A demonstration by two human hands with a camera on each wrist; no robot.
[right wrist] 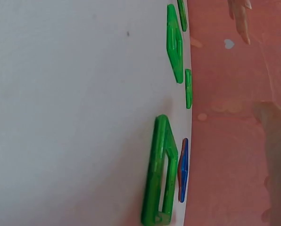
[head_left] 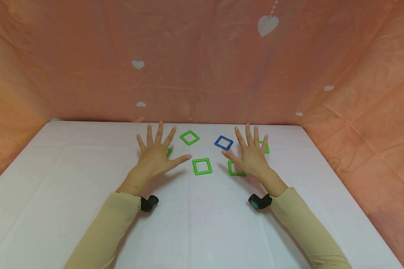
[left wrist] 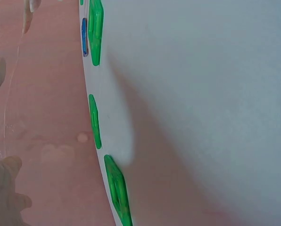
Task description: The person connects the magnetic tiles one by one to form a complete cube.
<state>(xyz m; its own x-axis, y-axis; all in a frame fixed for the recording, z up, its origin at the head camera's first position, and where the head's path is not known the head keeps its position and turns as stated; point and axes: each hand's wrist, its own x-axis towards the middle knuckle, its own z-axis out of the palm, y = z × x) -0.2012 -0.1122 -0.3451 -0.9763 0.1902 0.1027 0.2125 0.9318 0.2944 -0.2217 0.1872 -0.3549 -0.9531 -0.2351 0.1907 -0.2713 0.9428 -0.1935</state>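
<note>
Both hands hover over the white table with fingers spread wide and nothing in them. My left hand (head_left: 153, 157) is above a green square frame, whose corner (head_left: 169, 152) peeks out beside the palm. My right hand (head_left: 253, 157) partly covers two green square frames, one near the thumb (head_left: 233, 173) and one behind the little finger (head_left: 267, 148). Between the hands lie a green square frame (head_left: 202, 166), another green square frame (head_left: 189, 138) farther back and a blue square frame (head_left: 223, 142). In the right wrist view, a green frame (right wrist: 153, 179) lies closest to the camera.
The white table (head_left: 188, 224) runs back to a pink-orange sheet (head_left: 202, 67) with white hearts, which also hangs along both sides. A black wrist camera (head_left: 149, 203) is on the left wrist and another black wrist camera (head_left: 260, 201) on the right. Both forearms wear beige sleeves.
</note>
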